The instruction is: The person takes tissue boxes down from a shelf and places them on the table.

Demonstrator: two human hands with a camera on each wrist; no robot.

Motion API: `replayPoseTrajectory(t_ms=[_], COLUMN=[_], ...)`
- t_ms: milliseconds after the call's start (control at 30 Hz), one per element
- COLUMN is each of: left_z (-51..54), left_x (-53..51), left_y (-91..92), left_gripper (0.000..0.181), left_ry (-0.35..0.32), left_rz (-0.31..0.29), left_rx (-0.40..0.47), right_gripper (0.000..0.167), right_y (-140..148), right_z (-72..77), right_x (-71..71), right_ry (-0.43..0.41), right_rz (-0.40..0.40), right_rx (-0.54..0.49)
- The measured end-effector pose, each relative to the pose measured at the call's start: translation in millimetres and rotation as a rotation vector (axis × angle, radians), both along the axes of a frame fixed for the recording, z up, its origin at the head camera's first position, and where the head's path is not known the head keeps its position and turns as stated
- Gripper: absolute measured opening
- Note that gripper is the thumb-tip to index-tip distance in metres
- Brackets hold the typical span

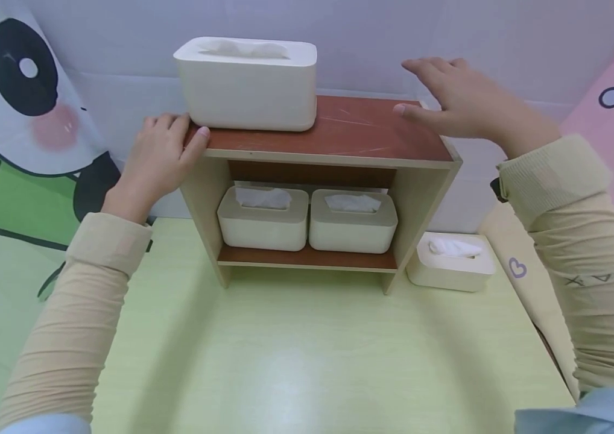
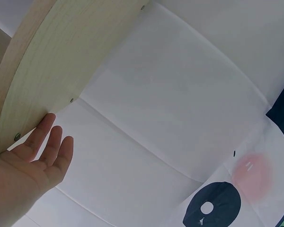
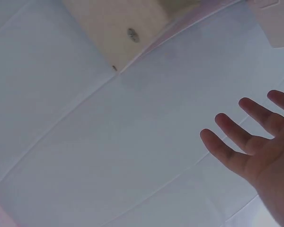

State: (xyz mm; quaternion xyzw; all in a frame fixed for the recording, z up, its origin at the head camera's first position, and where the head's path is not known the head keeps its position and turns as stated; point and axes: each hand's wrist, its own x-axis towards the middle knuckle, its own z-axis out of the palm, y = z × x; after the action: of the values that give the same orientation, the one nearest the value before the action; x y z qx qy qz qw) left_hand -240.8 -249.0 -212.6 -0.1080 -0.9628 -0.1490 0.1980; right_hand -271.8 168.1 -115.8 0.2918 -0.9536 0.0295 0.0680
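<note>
A small wooden shelf (image 1: 372, 129) with a reddish-brown top stands on the table. On the left part of its top sits a large white tissue box (image 1: 247, 90). My left hand (image 1: 157, 157) rests at the top left corner of the shelf, thumb on the top edge beside that box. In the left wrist view the left hand's (image 2: 35, 165) fingers are loosely extended, the index finger against the outer side panel (image 2: 57, 66). Over the right end of the top my right hand (image 1: 461, 102) is raised, fingers spread, nothing in it; the right wrist view shows its palm.
Two smaller tissue boxes, a left one (image 1: 263, 223) and a right one (image 1: 353, 226), sit side by side on the lower board. Another tissue box (image 1: 450, 262) lies on the table (image 1: 296, 337) right of the shelf. A pale cloth (image 1: 361, 36) with cartoon prints hangs behind.
</note>
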Motion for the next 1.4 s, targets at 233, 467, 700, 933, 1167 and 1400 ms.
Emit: replayPoseTrajectory(t_ms=[233, 467, 700, 933, 1167, 1400], left_z=[-1.1, -1.5, -1.0, -2.0, -1.9, -1.6], left_x=[0.8, 0.0, 0.6, 0.9, 1.6, 3.3], left_y=[0.3, 1.1, 1.5, 1.5, 1.8, 2.2], left_gripper=[0.064, 0.064, 0.064, 0.064, 0.065, 0.065], left_ry=[-0.007, 0.0, 0.0, -0.001, -0.009, -0.011], left_rz=[0.007, 0.009, 0.009, 0.008, 0.013, 0.012], left_rx=[0.004, 0.003, 0.003, 0.007, 0.001, 0.002], right_gripper=[0.075, 0.076, 0.077, 0.078, 0.081, 0.086], right_y=[-34.1, -60.1, -81.8, -102.9, -121.1, -140.1], right_z=[12.1, 17.6, 22.7, 26.5, 26.2, 26.8], right_x=[-7.0, -14.7, -21.2, -29.0, -33.8, -36.4], right_ry=[-0.05, -0.068, -0.123, -0.142, -0.153, -0.185], right_rz=[0.031, 0.05, 0.056, 0.034, 0.032, 0.015], right_rx=[0.024, 0.043, 0.021, 0.016, 0.0, -0.005])
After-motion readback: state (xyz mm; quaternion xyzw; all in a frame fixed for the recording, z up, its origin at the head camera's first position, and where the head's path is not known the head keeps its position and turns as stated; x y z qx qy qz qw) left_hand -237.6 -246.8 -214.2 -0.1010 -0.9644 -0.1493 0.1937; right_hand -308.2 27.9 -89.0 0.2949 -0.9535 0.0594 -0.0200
